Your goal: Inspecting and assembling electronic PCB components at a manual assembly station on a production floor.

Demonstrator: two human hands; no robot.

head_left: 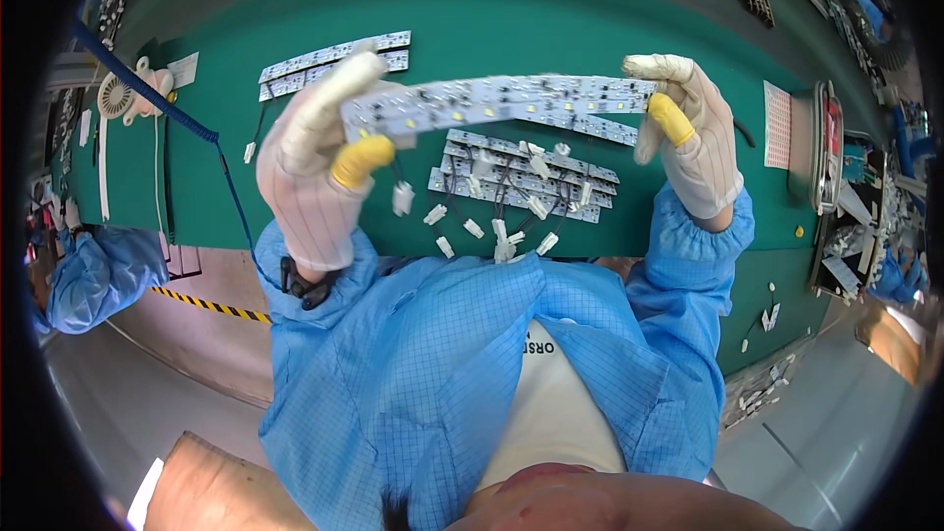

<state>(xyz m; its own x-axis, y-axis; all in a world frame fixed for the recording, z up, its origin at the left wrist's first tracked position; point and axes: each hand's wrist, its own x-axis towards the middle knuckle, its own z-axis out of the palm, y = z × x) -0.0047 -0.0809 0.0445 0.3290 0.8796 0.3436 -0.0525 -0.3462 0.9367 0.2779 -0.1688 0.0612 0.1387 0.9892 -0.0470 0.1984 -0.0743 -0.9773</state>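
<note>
A long white LED circuit board [501, 101] is held up level above the green bench, one end in each hand. My left hand [313, 162], in a striped white glove with a yellow thumb cover, is closed on its left end. Gloved the same way, my right hand [693, 133] grips the right end between thumb and fingers. A white connector [402, 199] dangles on a dark wire near my left thumb. Below the held board lies a group of similar LED boards [605, 189], with several wired white connectors [474, 228] toward me. Another board [600, 128] shows partly behind the held one.
More LED boards [383, 42] lie at the back left of the green mat [511, 5]. A small white fan [116, 96] and a blue coiled cord [157, 98] are at left. A printed sheet [777, 125] and a parts tray [824, 152] stand right. Another person's blue sleeve [108, 270] shows far left.
</note>
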